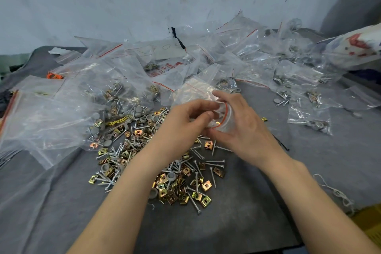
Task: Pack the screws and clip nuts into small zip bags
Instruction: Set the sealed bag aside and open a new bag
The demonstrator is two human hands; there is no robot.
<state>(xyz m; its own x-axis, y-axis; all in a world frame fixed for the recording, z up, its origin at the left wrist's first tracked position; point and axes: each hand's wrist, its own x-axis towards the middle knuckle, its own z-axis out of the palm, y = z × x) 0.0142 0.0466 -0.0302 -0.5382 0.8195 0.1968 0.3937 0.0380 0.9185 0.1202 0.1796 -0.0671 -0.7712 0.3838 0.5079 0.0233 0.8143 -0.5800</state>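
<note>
1. The small clear plastic zip bag (222, 118) with a red seal line sits between the two hands, raised just above the loose pile, with its mouth rounded open and its body trailing away towards the back.
2. The right hand (245, 132) grasps the bag, fingers curled round the far side of the mouth and thumb under it.
3. The left hand (184, 123) has curled fingers; thumb and forefinger pinch the near edge of the mouth. I cannot tell whether they also hold a piece.
4. Below the wrists, silver metal screws (214, 161) and brass-coloured square clip nuts (206, 186) lie mixed in a heap, with round grey plastic caps (171, 175) among them.
5. All of it rests on a dark grey cloth (237, 222).
6. Behind and to the left lies a heap of clear zip bags (115, 80), some holding the same parts.
7. A white string (335, 192) lies near the right edge, and orange rubber bands (54, 76) at far left.
8. A pale blue-grey marked wall (123, 2) stands behind.
</note>
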